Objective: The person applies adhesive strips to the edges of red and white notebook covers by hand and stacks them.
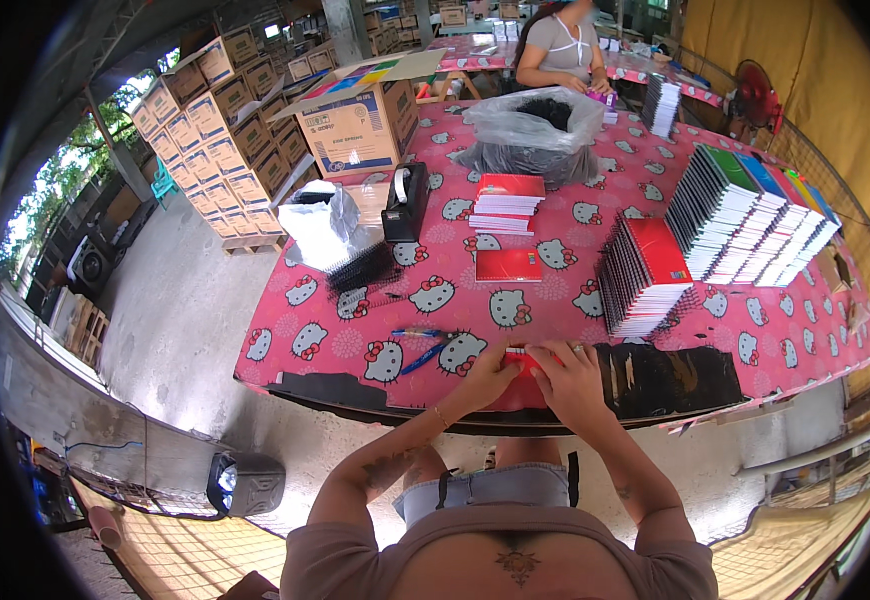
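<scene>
A red-covered notebook (521, 394) lies at the front edge of the table, between my two hands. My left hand (489, 380) grips its left side, fingers curled near the top edge. My right hand (570, 376) holds the opposite side, with the thumb against the cover and a ring on one finger. The notebook's far edge is mostly hidden under my fingers. Blue-handled pliers (429, 348) lie apart on the cloth, left of my left hand. Beyond my hands sit a single red notebook (508, 266) and a short stack of red notebooks (507, 204).
Stacks of spiral notebooks (645, 280) stand at the right. Black spiral coils (363, 268), a tape dispenser (406, 203), an open carton (355, 130) and a plastic bag of black coils (535, 135) occupy the left and far side. A co-worker (560, 55) sits beyond.
</scene>
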Demonstrator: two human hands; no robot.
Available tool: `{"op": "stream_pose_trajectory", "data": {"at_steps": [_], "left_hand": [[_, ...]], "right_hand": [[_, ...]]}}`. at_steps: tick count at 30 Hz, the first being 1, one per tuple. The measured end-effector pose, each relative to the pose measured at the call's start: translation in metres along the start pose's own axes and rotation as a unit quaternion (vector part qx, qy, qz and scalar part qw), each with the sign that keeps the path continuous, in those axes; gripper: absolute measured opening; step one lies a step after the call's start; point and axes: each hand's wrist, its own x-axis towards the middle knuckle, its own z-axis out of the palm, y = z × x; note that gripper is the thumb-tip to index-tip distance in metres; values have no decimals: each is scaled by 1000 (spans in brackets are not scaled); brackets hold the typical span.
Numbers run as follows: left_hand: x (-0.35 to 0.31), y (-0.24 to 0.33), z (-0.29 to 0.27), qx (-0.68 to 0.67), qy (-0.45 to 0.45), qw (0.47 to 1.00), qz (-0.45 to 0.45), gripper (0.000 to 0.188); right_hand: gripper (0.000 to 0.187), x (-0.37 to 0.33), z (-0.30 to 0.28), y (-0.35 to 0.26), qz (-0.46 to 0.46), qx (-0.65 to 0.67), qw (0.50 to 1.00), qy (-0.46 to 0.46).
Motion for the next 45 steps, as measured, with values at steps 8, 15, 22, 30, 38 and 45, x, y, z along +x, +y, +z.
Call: {"op": "stream_pose_trajectory", "data": {"at_steps": [8, 15, 22, 30, 38, 45], "left_hand": [[0, 2, 11, 27, 46, 997, 60, 48], [2, -9, 12, 78, 106, 982, 135, 44], [1, 14, 11, 73, 88, 990, 80, 42], [2, 0, 3, 0, 78, 994, 71, 47], [-42, 23, -107, 591, 157, 778, 144, 38], [-55, 48, -70, -38, 107, 985, -130, 34]], "right_hand": [[50, 20, -2, 3, 28, -15, 992, -119], [44, 34, -3, 0, 55, 20, 974, -220], [42, 25, 9, 13, 41, 46, 988, -139], [24, 38, 12, 9, 46, 114, 989, -79], [19, 34, 22, 12, 67, 104, 991, -56], [20, 33, 27, 9, 84, 92, 992, -36]]}}
